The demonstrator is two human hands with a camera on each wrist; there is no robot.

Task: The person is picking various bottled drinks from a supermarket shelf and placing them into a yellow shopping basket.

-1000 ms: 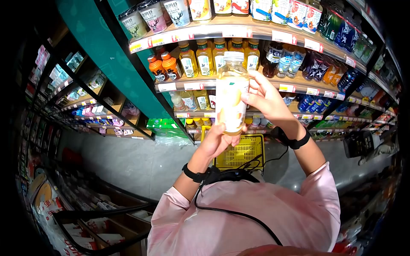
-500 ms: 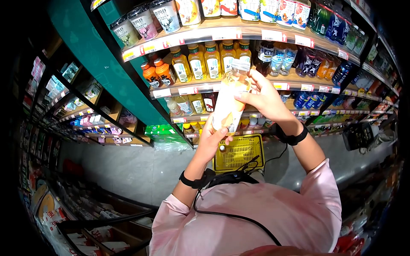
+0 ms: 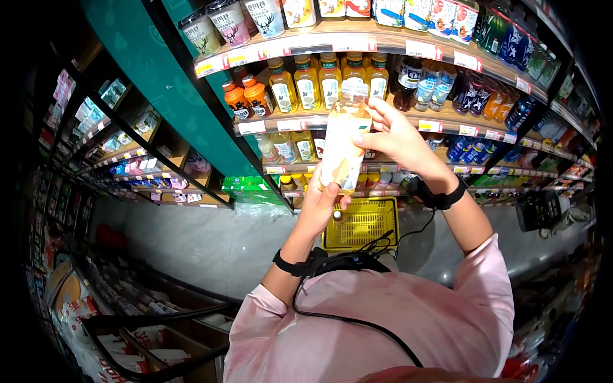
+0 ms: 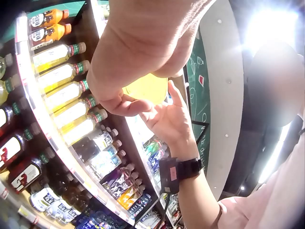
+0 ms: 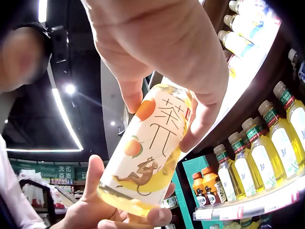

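Observation:
A clear bottle of pale yellow drink (image 3: pixel 345 150), with a white label, is held up between both hands in front of the shelves. My left hand (image 3: pixel 319 201) grips it round the base from below. Thumb and fingers of my right hand (image 3: pixel 402 143) hold its upper part, below the cap. The right wrist view shows the label (image 5: pixel 147 148) with oranges, a monkey and large characters. In the left wrist view the yellow bottle base (image 4: pixel 147 88) shows beneath the left hand, and the right hand (image 4: pixel 169 121) is beyond it.
Shelves ahead carry yellow drink bottles (image 3: pixel 308 86), orange bottles (image 3: pixel 257 94) and cartons above. A yellow basket (image 3: pixel 377 236) stands on the floor below, a white bottle cap (image 3: pixel 337 216) showing in it. Black cables (image 3: pixel 408 239) hang by the waist. More shelving (image 3: pixel 153 140) is at left.
The bottle leaned over to the right and has come slightly more upright again, with both hands still on it. The left hand moved a little left and up; the cap in the basket came into view.

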